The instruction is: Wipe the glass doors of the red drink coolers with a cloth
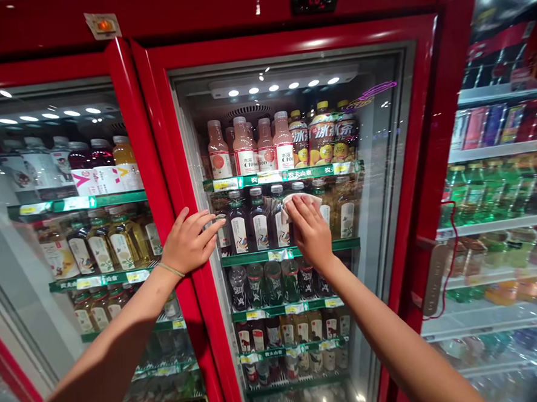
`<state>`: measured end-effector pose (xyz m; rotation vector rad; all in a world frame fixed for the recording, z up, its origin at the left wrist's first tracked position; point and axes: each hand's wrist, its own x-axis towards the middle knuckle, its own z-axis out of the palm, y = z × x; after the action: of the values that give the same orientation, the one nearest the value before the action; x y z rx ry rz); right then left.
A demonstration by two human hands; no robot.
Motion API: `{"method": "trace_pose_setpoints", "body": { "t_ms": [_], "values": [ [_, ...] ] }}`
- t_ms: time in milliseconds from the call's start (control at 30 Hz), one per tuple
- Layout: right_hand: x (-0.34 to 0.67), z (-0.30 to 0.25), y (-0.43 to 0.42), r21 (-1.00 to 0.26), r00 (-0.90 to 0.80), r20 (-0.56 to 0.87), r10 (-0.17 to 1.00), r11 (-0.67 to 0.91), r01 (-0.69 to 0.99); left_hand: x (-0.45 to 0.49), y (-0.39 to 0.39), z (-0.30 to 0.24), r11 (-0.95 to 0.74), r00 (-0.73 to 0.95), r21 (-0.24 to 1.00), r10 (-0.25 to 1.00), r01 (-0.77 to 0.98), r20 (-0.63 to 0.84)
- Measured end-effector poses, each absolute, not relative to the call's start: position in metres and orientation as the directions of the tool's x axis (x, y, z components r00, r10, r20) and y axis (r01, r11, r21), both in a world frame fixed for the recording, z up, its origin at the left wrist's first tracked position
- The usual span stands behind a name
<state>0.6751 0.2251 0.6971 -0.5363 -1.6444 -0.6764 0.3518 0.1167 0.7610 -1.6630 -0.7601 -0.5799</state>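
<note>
Small white soft cloth (pixel 297 200) bunched under the right hand (pixel 311 230), palm flat, fingers together, pressing it to the red fridge's glass door (pixel 380 176). Looks light & limp, prob. slippery on glass; hold w/ whole palm. Meanwhile the left hand (pixel 190 242), fingers spread, braces on the red door frame (pixel 169 140).

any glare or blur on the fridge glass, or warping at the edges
Head view: ceiling lights reflect as spots on the left door glass, a pink glare streak on the right door glass; head view: both the right hand on the cloth and the left hand are sharp, the far-right shelves smear; head view: the red frame leans and bows, wide-angle distortion.
</note>
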Motion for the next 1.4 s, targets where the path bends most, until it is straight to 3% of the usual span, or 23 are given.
{"method": "trace_pose_setpoints", "body": {
  "t_ms": [100, 233, 300, 467, 533, 733, 800, 900, 933, 967, 1100, 1133, 1200, 1333, 1400],
  "values": [
    [0.648, 0.7, 0.219, 0.115, -0.154, 0.988, -0.017, 0.745, 0.657, 0.351, 0.116, 0.761, -0.147, 0.666, -0.65, 0.184, 0.746, 0.723],
    [0.647, 0.676, 0.213, 0.385, -0.474, 0.873, -0.111, 0.754, 0.533, 0.351, 0.116, 0.761, -0.166, 0.657, -0.636, 0.191, 0.754, 0.729],
    [0.657, 0.674, 0.215, 0.419, -0.503, 0.855, -0.125, 0.737, 0.53, 0.351, 0.117, 0.761, -0.163, 0.659, -0.638, 0.182, 0.753, 0.73],
    [0.636, 0.71, 0.215, 0.138, -0.163, 0.986, -0.036, 0.728, 0.671, 0.351, 0.117, 0.761, -0.133, 0.674, -0.661, 0.163, 0.738, 0.72],
    [0.616, 0.711, 0.21, 0.129, -0.157, 0.987, -0.033, 0.745, 0.655, 0.35, 0.117, 0.76, -0.135, 0.68, -0.666, 0.173, 0.733, 0.713],
    [0.626, 0.677, 0.206, 0.41, -0.524, 0.846, -0.103, 0.754, 0.513, 0.347, 0.12, 0.758, -0.202, 0.659, -0.628, 0.204, 0.752, 0.724],
    [0.63, 0.684, 0.209, 0.317, -0.437, 0.898, -0.048, 0.759, 0.569, 0.347, 0.122, 0.757, -0.231, 0.65, -0.608, 0.217, 0.759, 0.728],
    [0.611, 0.702, 0.206, 0.021, -0.104, 0.992, 0.065, 0.746, 0.666, 0.346, 0.124, 0.756, -0.275, 0.633, -0.574, 0.242, 0.771, 0.735],
    [0.603, 0.704, 0.204, -0.018, -0.064, 0.995, 0.082, 0.742, 0.67, 0.345, 0.124, 0.756, -0.286, 0.63, -0.567, 0.242, 0.773, 0.738],
    [0.599, 0.703, 0.203, -0.002, -0.092, 0.992, 0.085, 0.745, 0.667, 0.345, 0.125, 0.756, -0.293, 0.629, -0.563, 0.24, 0.773, 0.739],
    [0.632, 0.682, 0.206, 0.313, -0.501, 0.865, 0.023, 0.757, 0.574, 0.343, 0.127, 0.755, -0.319, 0.639, -0.565, 0.214, 0.761, 0.739],
    [0.649, 0.68, 0.209, 0.336, -0.531, 0.847, 0.03, 0.744, 0.578, 0.343, 0.128, 0.755, -0.322, 0.643, -0.57, 0.203, 0.756, 0.738],
    [0.679, 0.685, 0.215, 0.258, -0.421, 0.905, 0.068, 0.699, 0.667, 0.342, 0.13, 0.755, -0.329, 0.657, -0.585, 0.179, 0.741, 0.732],
    [0.687, 0.703, 0.218, -0.04, -0.038, 0.993, 0.114, 0.608, 0.793, 0.341, 0.132, 0.756, -0.374, 0.708, -0.621, 0.164, 0.689, 0.687],
    [0.683, 0.698, 0.216, 0.046, -0.166, 0.977, 0.135, 0.624, 0.78, 0.344, 0.128, 0.756, -0.382, 0.71, -0.617, 0.177, 0.688, 0.682]
  ]
}}
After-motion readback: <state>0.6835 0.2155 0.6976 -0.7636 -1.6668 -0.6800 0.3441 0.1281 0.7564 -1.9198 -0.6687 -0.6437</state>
